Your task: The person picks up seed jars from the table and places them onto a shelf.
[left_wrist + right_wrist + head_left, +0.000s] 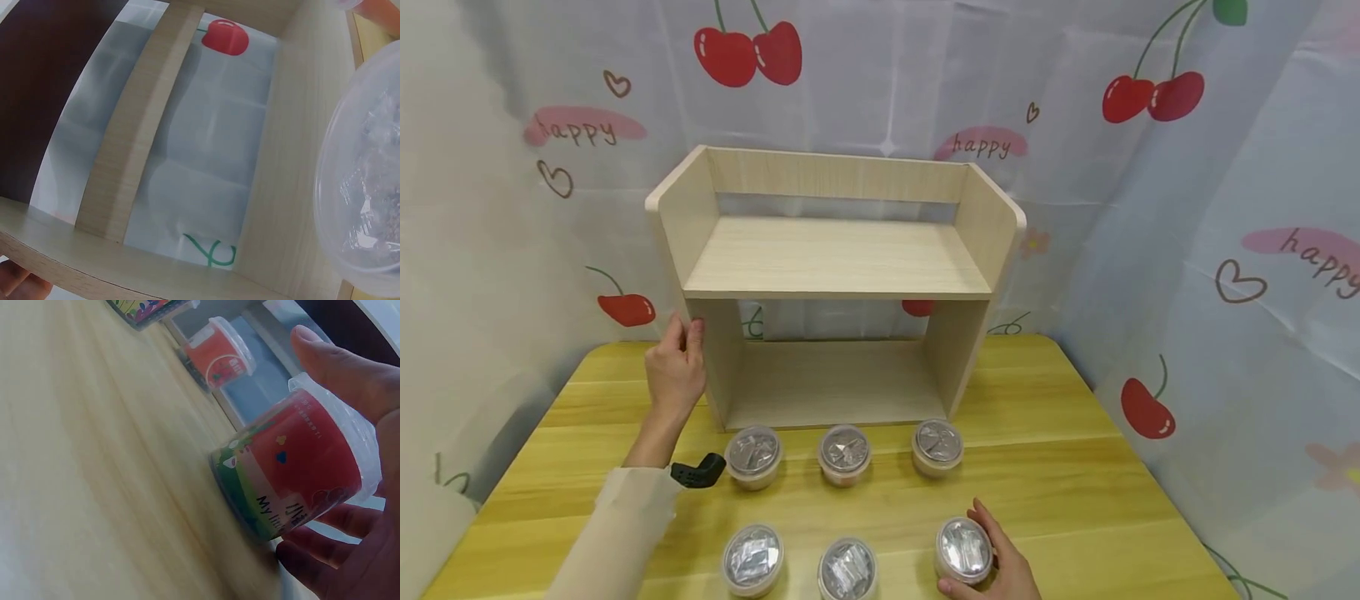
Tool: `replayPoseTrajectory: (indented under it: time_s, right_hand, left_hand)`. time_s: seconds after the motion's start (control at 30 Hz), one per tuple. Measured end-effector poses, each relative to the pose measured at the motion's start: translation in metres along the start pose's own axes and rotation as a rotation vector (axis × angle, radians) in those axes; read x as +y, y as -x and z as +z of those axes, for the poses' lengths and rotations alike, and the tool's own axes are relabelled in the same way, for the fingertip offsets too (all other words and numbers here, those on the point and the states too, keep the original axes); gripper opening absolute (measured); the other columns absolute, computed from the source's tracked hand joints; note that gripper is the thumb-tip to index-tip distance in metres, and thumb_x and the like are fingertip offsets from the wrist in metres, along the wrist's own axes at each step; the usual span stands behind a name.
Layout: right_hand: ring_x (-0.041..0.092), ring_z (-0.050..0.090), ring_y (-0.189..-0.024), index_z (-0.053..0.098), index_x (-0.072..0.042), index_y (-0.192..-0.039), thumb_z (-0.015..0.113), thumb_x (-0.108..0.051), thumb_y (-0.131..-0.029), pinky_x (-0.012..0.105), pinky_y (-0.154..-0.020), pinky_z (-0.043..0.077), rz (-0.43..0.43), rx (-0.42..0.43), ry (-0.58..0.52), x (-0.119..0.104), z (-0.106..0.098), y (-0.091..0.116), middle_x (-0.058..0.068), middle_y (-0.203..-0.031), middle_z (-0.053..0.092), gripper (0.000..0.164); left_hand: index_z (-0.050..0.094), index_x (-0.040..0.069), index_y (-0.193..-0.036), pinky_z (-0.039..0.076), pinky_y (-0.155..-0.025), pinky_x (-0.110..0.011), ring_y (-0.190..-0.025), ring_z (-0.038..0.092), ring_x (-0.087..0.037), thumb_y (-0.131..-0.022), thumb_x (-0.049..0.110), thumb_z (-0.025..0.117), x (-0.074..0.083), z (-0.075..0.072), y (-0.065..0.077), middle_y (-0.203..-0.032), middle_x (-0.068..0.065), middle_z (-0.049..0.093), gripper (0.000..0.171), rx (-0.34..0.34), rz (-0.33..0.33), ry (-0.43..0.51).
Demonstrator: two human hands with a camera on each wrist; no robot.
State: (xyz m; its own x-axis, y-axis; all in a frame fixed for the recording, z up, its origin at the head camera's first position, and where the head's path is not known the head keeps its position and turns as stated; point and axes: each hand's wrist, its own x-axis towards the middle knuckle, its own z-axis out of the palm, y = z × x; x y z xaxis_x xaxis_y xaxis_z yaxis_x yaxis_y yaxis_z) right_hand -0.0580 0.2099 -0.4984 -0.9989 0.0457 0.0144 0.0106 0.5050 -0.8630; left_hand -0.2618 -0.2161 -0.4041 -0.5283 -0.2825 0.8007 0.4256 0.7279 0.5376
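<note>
My left hand (676, 367) grips the front edge of the left side panel of a pale wooden two-tier desktop shelf (838, 254), thumb inside. In the left wrist view its fingertips (22, 284) show at the panel's edge. My right hand (1000, 557) spreads around a lidded plastic cup (964, 550) at the front right. The right wrist view shows this cup's red and green label (294, 456). There, the upper digit stands apart from the lid while other fingers reach past the far side near its base. Silvery packing shows through the clear lid.
Two more lidded cups, left (752, 558) and middle (847, 571), stand in the front row. Behind them, three cups (754, 457) line up before the shelf. All stand on a yellow wood-grain table (1067, 467). A cherry-print curtain (865, 92) hangs behind.
</note>
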Motion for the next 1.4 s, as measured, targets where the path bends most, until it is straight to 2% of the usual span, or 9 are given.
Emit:
replayPoseTrajectory:
  time_s: [0.23, 0.47, 0.67, 0.93, 1.2, 1.4]
  right_hand:
    - [0.028, 0.058, -0.114, 0.045, 0.0, -0.144, 0.093, -0.026, -0.064, 0.029, -0.085, 0.048, 0.038, -0.01, -0.018, -0.002, -0.001, 0.001, 0.017, -0.133, 0.058, 0.097]
    - [0.019, 0.062, -0.095, 0.051, 0.0, -0.137, 0.093, -0.02, -0.065, 0.026, -0.078, 0.048, 0.077, -0.019, -0.045, -0.002, -0.003, 0.004, 0.015, -0.124, 0.062, 0.086]
    - [0.018, 0.062, -0.093, 0.054, 0.001, -0.133, 0.092, -0.022, -0.066, 0.026, -0.076, 0.049, 0.07, -0.013, -0.034, -0.001, -0.002, 0.003, 0.012, -0.117, 0.065, 0.08]
    - [0.014, 0.064, -0.092, 0.056, 0.003, -0.132, 0.091, -0.024, -0.067, 0.026, -0.075, 0.051, 0.019, 0.012, 0.0, -0.006, -0.004, 0.002, 0.013, -0.117, 0.066, 0.079]
    - [0.009, 0.063, -0.092, 0.063, 0.0, -0.125, 0.094, -0.025, -0.063, 0.029, -0.076, 0.052, -0.092, 0.17, 0.035, -0.017, -0.008, -0.007, 0.01, -0.114, 0.069, 0.074]
    - [0.008, 0.063, -0.094, 0.065, -0.004, -0.124, 0.096, -0.023, -0.061, 0.03, -0.078, 0.053, -0.203, 0.226, 0.043, -0.026, -0.012, -0.014, 0.005, -0.113, 0.069, 0.073]
  left_hand:
    - [0.05, -0.002, -0.085, 0.029, -0.048, -0.04, -0.049, 0.042, -0.029, -0.101, 0.017, 0.055, 0.004, 0.001, -0.001, -0.057, -0.014, 0.045, 0.026, 0.052, 0.029, -0.014]
    - [0.048, -0.001, -0.082, 0.028, -0.047, -0.037, -0.048, 0.038, -0.024, -0.101, 0.018, 0.055, 0.004, 0.002, 0.001, -0.056, -0.011, 0.043, 0.028, 0.044, 0.029, -0.015]
    - [0.048, -0.001, -0.081, 0.027, -0.047, -0.038, -0.048, 0.037, -0.026, -0.102, 0.022, 0.053, 0.003, 0.003, 0.005, -0.057, -0.012, 0.042, 0.031, 0.053, 0.027, -0.015]
    - [0.047, 0.001, -0.079, 0.026, -0.046, -0.04, -0.048, 0.037, -0.027, -0.101, 0.021, 0.055, 0.003, 0.005, 0.005, -0.056, -0.01, 0.042, 0.031, 0.072, 0.025, -0.02]
    - [0.047, 0.001, -0.079, 0.026, -0.046, -0.038, -0.047, 0.036, -0.023, -0.1, 0.017, 0.057, 0.005, 0.004, 0.004, -0.055, -0.011, 0.043, 0.028, 0.072, 0.021, -0.019]
    - [0.048, 0.002, -0.077, 0.025, -0.045, -0.034, -0.048, 0.031, -0.011, -0.098, 0.014, 0.06, 0.004, 0.004, 0.002, -0.054, -0.01, 0.044, 0.027, 0.077, 0.015, -0.036]
